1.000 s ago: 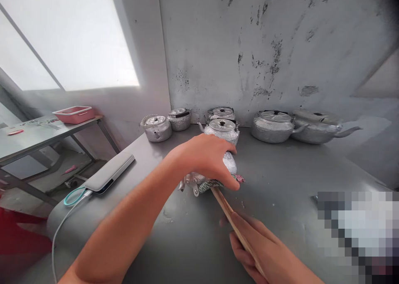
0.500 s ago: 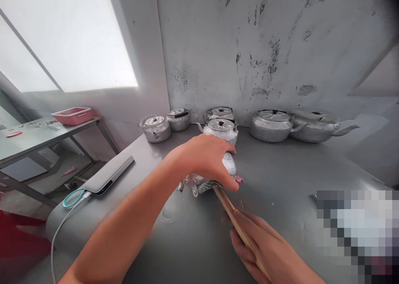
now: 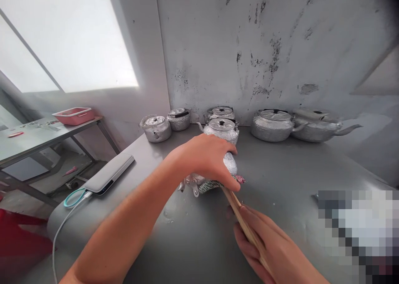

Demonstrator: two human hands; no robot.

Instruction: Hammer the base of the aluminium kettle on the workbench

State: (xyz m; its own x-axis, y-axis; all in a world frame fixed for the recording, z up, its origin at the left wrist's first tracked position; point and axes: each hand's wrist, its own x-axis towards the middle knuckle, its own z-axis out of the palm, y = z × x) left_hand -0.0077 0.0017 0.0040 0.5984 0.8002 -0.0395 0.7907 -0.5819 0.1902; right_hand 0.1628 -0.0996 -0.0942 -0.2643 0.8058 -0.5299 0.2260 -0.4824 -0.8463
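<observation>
My left hand [image 3: 210, 157] curls over a small silver kettle [image 3: 230, 163] on the grey table, fingers and thumb bent around its dimpled body. Most of that kettle is hidden beneath the hand. At its near side shows a handle wrapped in green-and-white cord [image 3: 210, 187], with a metal bracket at one end and a pink tuft at the other. My right hand [image 3: 263, 240] is closed around a wooden stick [image 3: 243, 217]. The stick's far tip meets the corded handle by my left thumb; whether it goes under the handle I cannot tell.
Several silver kettles, including one directly behind my left hand [image 3: 221, 130] and a larger one [image 3: 272, 128], stand along the wall. A power bank [image 3: 110, 176] with a cable lies at the left edge. A pink basket [image 3: 75, 117] sits on a side table. A blurred-out patch covers the right.
My right hand and the wooden stick have shifted slightly to the right, and the stick's tip sits further right along the corded handle. My left hand stays on the kettle.
</observation>
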